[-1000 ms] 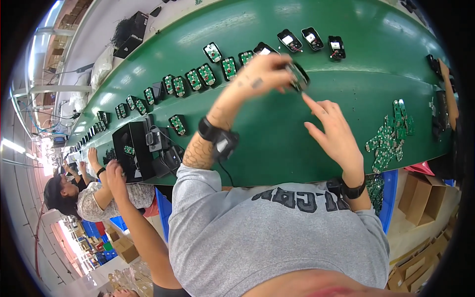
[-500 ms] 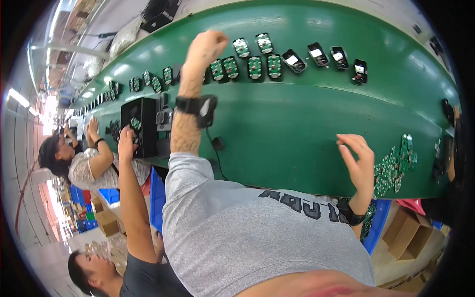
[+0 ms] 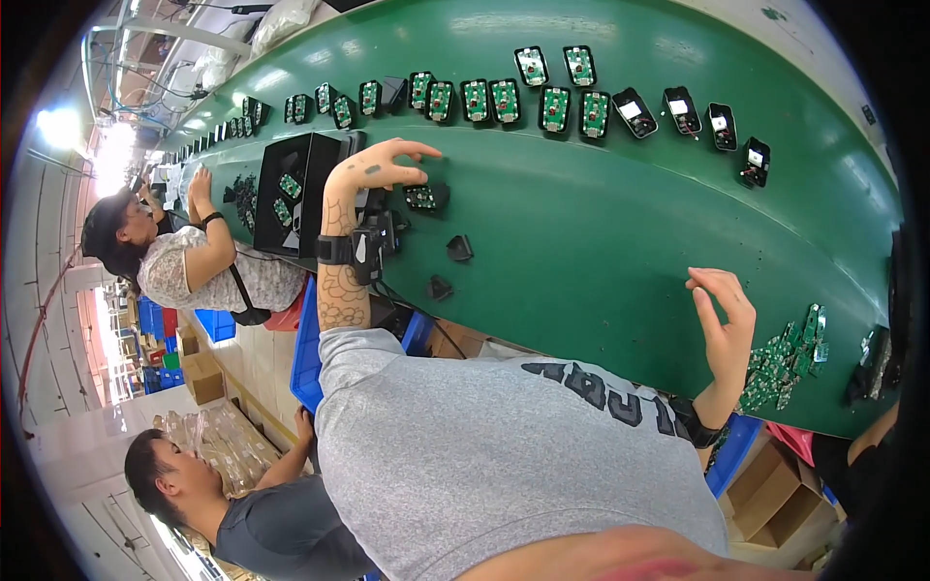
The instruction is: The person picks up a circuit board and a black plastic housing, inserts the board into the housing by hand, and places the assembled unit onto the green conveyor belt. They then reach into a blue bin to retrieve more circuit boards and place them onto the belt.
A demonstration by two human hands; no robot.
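Note:
My left hand [image 3: 384,167] is over the left part of the green table [image 3: 542,232], thumb and fingers apart. Just below its thumb is a small black case with a green circuit board [image 3: 422,198]; whether the thumb touches it I cannot tell. Two small black pieces lie nearer my body, one a dark angular block [image 3: 459,248]. On the right, my right hand [image 3: 728,320] hovers with fingers bent and apart, holding nothing. A heap of green circuit boards [image 3: 787,358] lies beside it. Both wrists wear black bands.
Along the far side runs a row of black cases with green boards [image 3: 555,109]. Several cases with white labels [image 3: 682,110] continue it rightward. A black box [image 3: 308,184] holding boards stands left. Two people are at the left, one at the table; blue bins [image 3: 306,353] sit below its edge.
My left hand has come back from the far row toward me, its fingers opening out. A case with a board now shows beneath it. The view has shifted; my right hand keeps its pose.

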